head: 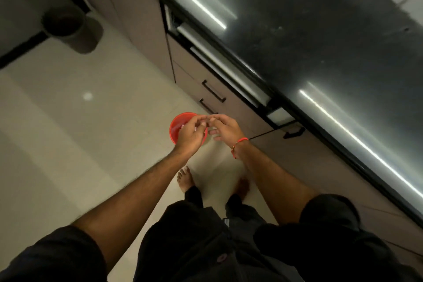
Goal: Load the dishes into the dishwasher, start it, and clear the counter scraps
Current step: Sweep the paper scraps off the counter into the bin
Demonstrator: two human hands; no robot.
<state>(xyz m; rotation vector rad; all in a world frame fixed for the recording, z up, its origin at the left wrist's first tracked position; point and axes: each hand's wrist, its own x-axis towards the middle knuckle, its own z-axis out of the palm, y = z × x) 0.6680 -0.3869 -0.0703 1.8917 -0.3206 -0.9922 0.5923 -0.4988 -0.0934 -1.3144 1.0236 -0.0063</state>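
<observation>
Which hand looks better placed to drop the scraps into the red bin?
Left, probably. The left hand hangs directly over the red bin, fingers curled, with pale bits by them. The right hand sits beside the bin, nearer the cabinets, fingers loosely spread.

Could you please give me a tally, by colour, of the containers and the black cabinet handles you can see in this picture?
Red bowl, held up by the left hand: 1
Dark bin on the floor: 1
Black cabinet handles: 3
Total: 5
</observation>
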